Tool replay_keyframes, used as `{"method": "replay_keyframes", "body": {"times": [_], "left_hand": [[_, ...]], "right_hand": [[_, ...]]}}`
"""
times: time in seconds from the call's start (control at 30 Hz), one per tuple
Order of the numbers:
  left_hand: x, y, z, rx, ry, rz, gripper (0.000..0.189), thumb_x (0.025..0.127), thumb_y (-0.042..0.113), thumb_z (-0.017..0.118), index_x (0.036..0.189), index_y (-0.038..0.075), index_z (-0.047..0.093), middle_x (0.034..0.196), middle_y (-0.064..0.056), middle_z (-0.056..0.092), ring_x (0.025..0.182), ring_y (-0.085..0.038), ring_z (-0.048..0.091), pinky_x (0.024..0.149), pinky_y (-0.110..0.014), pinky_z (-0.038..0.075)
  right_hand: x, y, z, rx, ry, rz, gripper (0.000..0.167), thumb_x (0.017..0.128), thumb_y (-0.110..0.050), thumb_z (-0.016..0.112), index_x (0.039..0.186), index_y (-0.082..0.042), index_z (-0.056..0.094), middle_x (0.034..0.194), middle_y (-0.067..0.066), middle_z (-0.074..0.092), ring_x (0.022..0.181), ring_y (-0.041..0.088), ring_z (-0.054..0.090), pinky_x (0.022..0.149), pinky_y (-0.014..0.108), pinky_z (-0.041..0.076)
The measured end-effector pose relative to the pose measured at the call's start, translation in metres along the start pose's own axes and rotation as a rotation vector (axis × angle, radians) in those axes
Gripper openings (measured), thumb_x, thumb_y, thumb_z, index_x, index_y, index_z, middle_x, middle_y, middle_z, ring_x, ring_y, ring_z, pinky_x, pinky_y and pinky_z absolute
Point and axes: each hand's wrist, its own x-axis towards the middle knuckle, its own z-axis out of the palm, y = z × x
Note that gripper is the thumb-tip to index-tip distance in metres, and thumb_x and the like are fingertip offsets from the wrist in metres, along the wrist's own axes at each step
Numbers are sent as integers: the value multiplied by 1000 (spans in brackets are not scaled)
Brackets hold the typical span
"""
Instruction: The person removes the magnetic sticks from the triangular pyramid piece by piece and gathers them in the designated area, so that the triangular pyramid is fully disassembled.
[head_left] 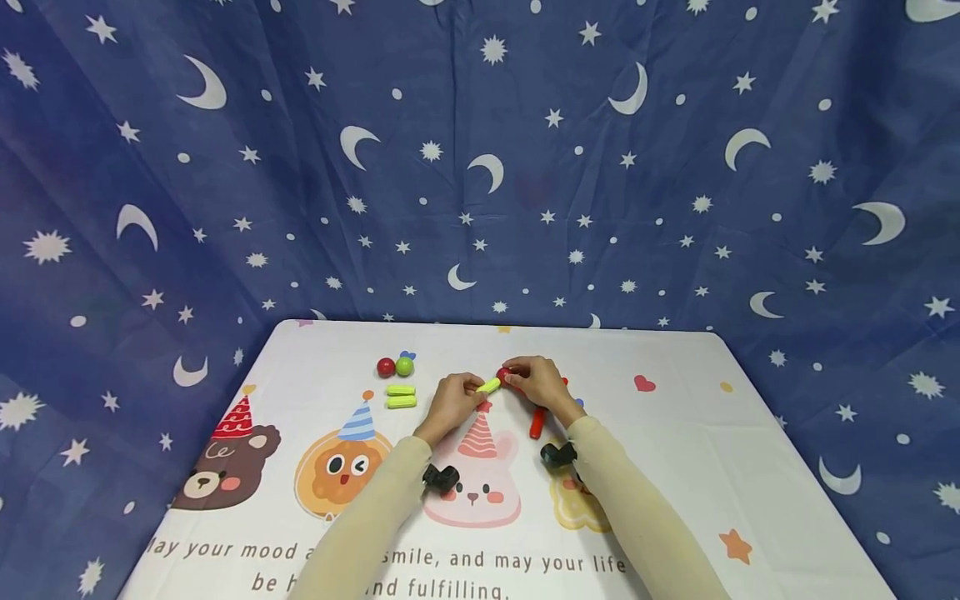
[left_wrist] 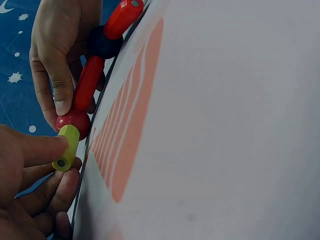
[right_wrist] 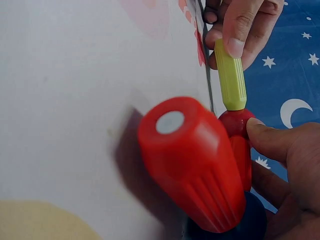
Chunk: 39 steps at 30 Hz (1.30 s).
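My left hand pinches a yellow-green magnetic rod between thumb and fingers. The rod's far end meets a red ball, which the thumb and fingers of my right hand hold. From that ball a red magnetic rod runs under the right hand to a dark blue ball. A second red rod sticks out from the blue ball, its round metal end facing the right wrist camera. In the head view the right hand hides the blue ball.
Left of my hands, a loose red ball sits beside a green ball. Two yellow-green rods lie just in front of them. The white table cover bears printed cartoon figures, and a blue star-patterned curtain hangs behind.
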Motion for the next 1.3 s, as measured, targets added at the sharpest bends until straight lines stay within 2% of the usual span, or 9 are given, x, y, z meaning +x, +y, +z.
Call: {"method": "replay_keyframes", "body": {"times": [0.17,0.37,0.7,0.83,0.93,1.3], "left_hand": [[-2,1,-1,7,-7,-3,22,87,14,74,107,6,73,91,-4,72,77,-10,63,71,-26,51],[-6,1,-4,0,-30,30,20,87,11,73,107,7,73,91,-5,73,79,-11,63,76,-29,53],[-25,-2,-20,-19,-5,85,22,86,10,73,108,11,73,103,-6,74,94,-20,67,86,-39,54],[-32,-3,-27,-17,0,72,21,87,14,74,107,15,73,105,-2,74,96,-20,65,88,-40,53],[-37,-4,-32,-3,-1,67,20,87,16,74,107,18,72,105,1,73,96,-18,64,88,-39,52],[-47,-9,-49,25,46,92,22,84,10,75,106,13,73,97,-4,73,86,-15,62,77,-30,48]], "right_hand": [[0,0,1,12,-4,12,26,89,-23,73,115,-20,74,109,3,75,109,24,67,100,43,49],[1,3,0,-3,2,11,25,90,-23,71,115,-20,74,112,5,74,112,26,65,102,45,48],[1,1,-1,-2,-10,10,26,90,-25,72,116,-20,74,111,5,75,112,27,65,103,45,48],[0,0,-1,-7,-7,11,26,90,-25,72,115,-21,74,109,6,75,109,26,65,101,45,49],[-1,1,0,-12,-4,13,26,90,-25,72,116,-21,73,110,6,74,108,26,65,100,44,49],[-1,1,0,-13,-7,17,26,90,-26,72,116,-22,73,110,5,74,108,26,65,101,45,49]]}}
